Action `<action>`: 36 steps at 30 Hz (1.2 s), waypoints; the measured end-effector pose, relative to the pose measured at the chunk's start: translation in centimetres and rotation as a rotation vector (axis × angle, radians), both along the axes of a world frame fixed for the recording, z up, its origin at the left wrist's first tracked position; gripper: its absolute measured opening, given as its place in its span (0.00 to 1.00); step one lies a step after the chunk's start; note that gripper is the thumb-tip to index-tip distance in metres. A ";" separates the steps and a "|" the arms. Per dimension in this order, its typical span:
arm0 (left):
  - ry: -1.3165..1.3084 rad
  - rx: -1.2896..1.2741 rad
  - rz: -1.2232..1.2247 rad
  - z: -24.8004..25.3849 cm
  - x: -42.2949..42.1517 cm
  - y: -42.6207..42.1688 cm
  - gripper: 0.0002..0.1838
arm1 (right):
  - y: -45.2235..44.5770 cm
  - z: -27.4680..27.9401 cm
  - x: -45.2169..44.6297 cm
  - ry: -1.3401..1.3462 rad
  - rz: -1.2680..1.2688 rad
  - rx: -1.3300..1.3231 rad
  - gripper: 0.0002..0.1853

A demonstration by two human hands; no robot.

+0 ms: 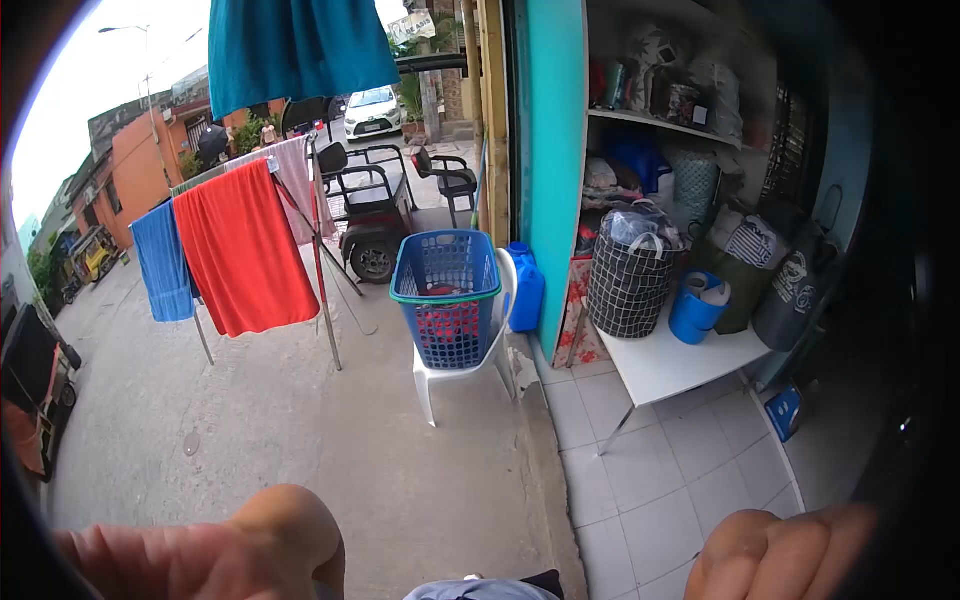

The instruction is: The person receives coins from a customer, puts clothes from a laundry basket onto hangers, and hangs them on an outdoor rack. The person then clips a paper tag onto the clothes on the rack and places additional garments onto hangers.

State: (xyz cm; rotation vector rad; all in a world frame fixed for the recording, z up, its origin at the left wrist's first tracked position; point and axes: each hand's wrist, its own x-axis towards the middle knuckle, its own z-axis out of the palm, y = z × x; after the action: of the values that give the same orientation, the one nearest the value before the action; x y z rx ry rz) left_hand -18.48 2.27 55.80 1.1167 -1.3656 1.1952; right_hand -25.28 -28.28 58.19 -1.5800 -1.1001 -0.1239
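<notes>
My left hand (190, 562) is at the bottom left, very near the camera, with its palm side showing and no object seen in it. Its fingertips fade into the dark image edge. At the bottom right, the fingers of my right hand (775, 558) are curled and pressed together, and nothing sticks out of them. Ahead, a blue plastic basket (447, 335) with red cloth inside sits on a white chair (425, 390). Left of it, a red towel (245, 250) and a blue towel (165, 262) hang on a drying rack (325, 285). Neither hand touches these.
A teal cloth (300, 55) hangs overhead. On the right, a white table (665, 365) holds a checkered laundry bag (630, 285) and a blue bucket (697, 312), beside loaded shelves (660, 125). A raised edge (545, 480) separates concrete from tiles. A blue jug (524, 288) stands behind the chair.
</notes>
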 end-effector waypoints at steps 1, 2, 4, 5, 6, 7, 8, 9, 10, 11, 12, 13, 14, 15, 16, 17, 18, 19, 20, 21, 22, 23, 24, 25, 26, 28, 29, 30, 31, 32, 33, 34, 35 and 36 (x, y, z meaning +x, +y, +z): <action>0.006 0.008 0.007 0.2 1.6 -0.2 0.09 | -0.1 -0.1 1.7 -0.006 0.010 0.016 0.13; 0.002 0.001 0.011 0.1 3.1 -0.3 0.09 | 0.0 -0.3 3.5 -0.018 0.016 0.019 0.13; 0.010 -0.014 0.022 -0.5 6.0 -0.7 0.09 | 0.1 -0.6 6.6 -0.036 0.043 0.022 0.14; 0.030 -0.004 0.033 -0.7 7.4 -1.1 0.09 | -0.2 -0.8 8.2 -0.039 0.054 0.044 0.14; 0.042 -0.006 0.031 -1.0 8.9 -1.6 0.09 | -0.5 -0.9 9.8 -0.045 0.062 0.053 0.14; 0.046 -0.012 0.026 -1.2 10.6 -2.2 0.09 | -0.8 -1.2 11.4 -0.048 0.062 0.057 0.15; 0.054 -0.005 0.027 -1.3 12.1 -2.8 0.09 | -1.3 -1.6 13.0 -0.050 0.063 0.076 0.15; 0.054 0.002 0.034 -1.4 13.6 -3.5 0.09 | -1.9 -1.8 14.7 -0.057 0.075 0.091 0.15; 0.040 0.001 0.042 -1.6 14.8 -4.2 0.09 | -2.7 -2.1 16.3 -0.080 0.090 0.098 0.15; 0.030 0.003 0.057 -1.6 16.0 -4.9 0.09 | -3.5 -2.4 17.9 -0.094 0.108 0.103 0.16; 0.026 0.006 0.073 -1.7 17.3 -5.7 0.09 | -4.4 -2.4 19.8 -0.102 0.126 0.119 0.16; 0.034 0.009 0.088 -1.5 18.6 -6.4 0.09 | -5.2 -2.4 21.6 -0.103 0.139 0.132 0.16; 0.045 0.008 0.103 -1.2 20.0 -7.3 0.09 | -6.3 -2.2 23.3 -0.098 0.145 0.150 0.16; 0.047 0.010 0.115 -0.8 21.4 -8.0 0.09 | -7.1 -1.8 25.2 -0.107 0.152 0.151 0.17; 0.042 0.005 0.132 -0.8 22.5 -8.5 0.09 | -7.7 -1.8 26.8 -0.116 0.173 0.153 0.17; 0.034 -0.003 0.147 -0.9 23.5 -9.0 0.09 | -8.1 -2.1 28.4 -0.123 0.197 0.163 0.17; 0.029 0.002 0.162 -0.8 24.5 -9.7 0.09 | -8.5 -2.2 30.0 -0.121 0.224 0.178 0.17; 0.032 0.016 0.180 -0.6 25.4 -10.1 0.09 | -9.0 -2.3 31.5 -0.125 0.243 0.204 0.18; 0.053 0.048 0.204 -0.2 26.4 -10.6 0.10 | -9.3 -2.3 33.1 -0.118 0.257 0.249 0.18; 0.066 0.045 0.221 -0.2 27.4 -11.2 0.10 | -9.8 -2.0 34.5 -0.121 0.274 0.262 0.18; 0.053 0.030 0.226 -0.5 28.4 -11.4 0.10 | -10.0 -2.2 35.5 -0.132 0.288 0.248 0.18; 0.065 0.025 0.232 -0.8 29.3 -11.6 0.10 | -10.2 -2.3 36.7 -0.131 0.295 0.247 0.19; 0.067 0.017 0.241 -0.9 30.2 -11.8 0.10 | -10.4 -2.2 37.9 -0.137 0.300 0.241 0.19; 0.071 0.010 0.245 -1.1 31.0 -11.8 0.10 | -10.4 -2.2 38.8 -0.144 0.314 0.245 0.19; 0.067 0.008 0.255 -1.2 31.7 -11.8 0.10 | -10.5 -2.2 39.7 -0.149 0.334 0.254 0.19; 0.070 0.055 0.260 -1.0 33.2 -11.7 0.10 | -10.5 -2.7 41.2 -0.160 0.343 0.312 0.20; 0.090 0.083 0.264 -0.5 34.4 -11.7 0.10 | -10.3 -2.8 42.3 -0.146 0.325 0.352 0.20; 0.105 0.105 0.262 -0.2 35.6 -11.7 0.10 | -10.3 -2.7 43.5 -0.142 0.317 0.390 0.20; 0.098 0.067 0.257 -0.8 36.9 -11.3 0.10 | -10.3 -2.5 44.4 -0.146 0.310 0.348 0.21; 0.089 0.043 0.258 -1.3 37.9 -10.8 0.10 | -9.7 -2.6 45.6 -0.153 0.312 0.302 0.21; 0.089 0.022 0.263 -1.8 39.1 -10.2 0.10 | -9.5 -2.5 46.8 -0.151 0.311 0.272 0.21; 0.073 0.018 0.264 -2.0 40.3 -9.7 0.10 | -8.7 -2.9 47.8 -0.166 0.327 0.282 0.21; 0.058 0.023 0.262 -2.2 41.3 -9.1 0.10 | -8.2 -3.1 49.0 -0.174 0.334 0.300 0.22; 0.050 0.044 0.265 -1.9 42.5 -8.5 0.10 | -7.7 -3.3 50.2 -0.179 0.329 0.334 0.22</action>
State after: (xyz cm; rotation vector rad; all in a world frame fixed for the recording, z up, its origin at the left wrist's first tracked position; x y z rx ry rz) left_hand 24.07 -6.24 53.91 1.3825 -1.2387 1.3200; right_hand 24.90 -35.94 54.91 -1.0916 -1.3858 -0.2181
